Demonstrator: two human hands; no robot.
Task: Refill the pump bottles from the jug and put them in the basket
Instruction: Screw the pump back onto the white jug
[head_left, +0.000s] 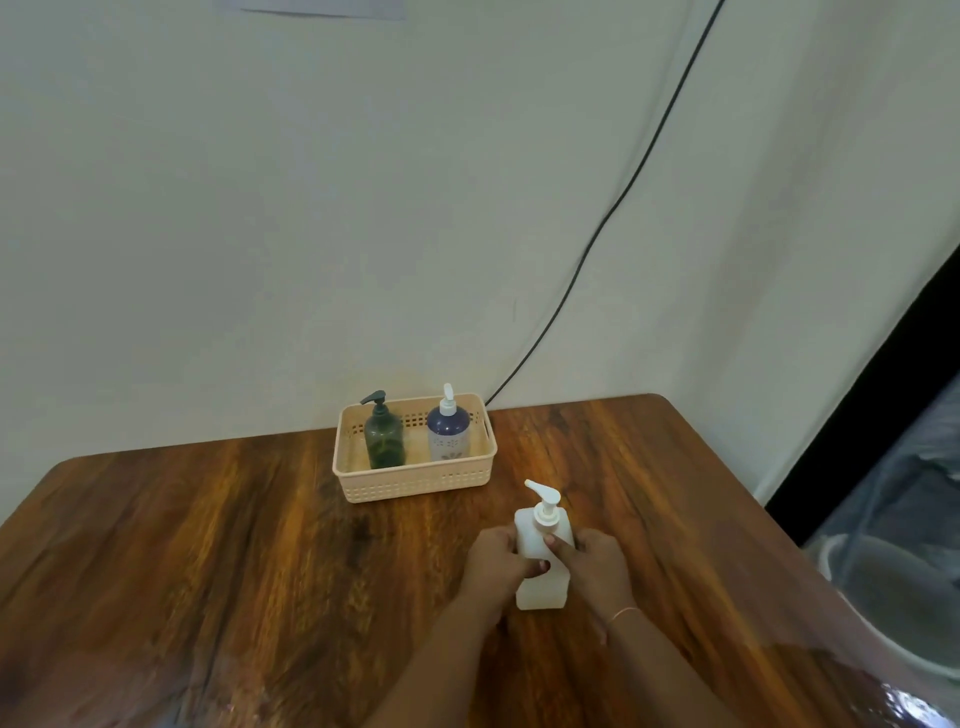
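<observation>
Head view: both hands' grip, left hand (496, 564) and right hand (597, 566), around upright white pump bottle (540, 587).

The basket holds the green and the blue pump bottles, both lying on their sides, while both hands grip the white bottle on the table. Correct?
Not quite. In the head view, the green bottle and the blue bottle stand upright in the basket, not on their sides. The left hand and right hand do grip the white bottle on the table.
</observation>
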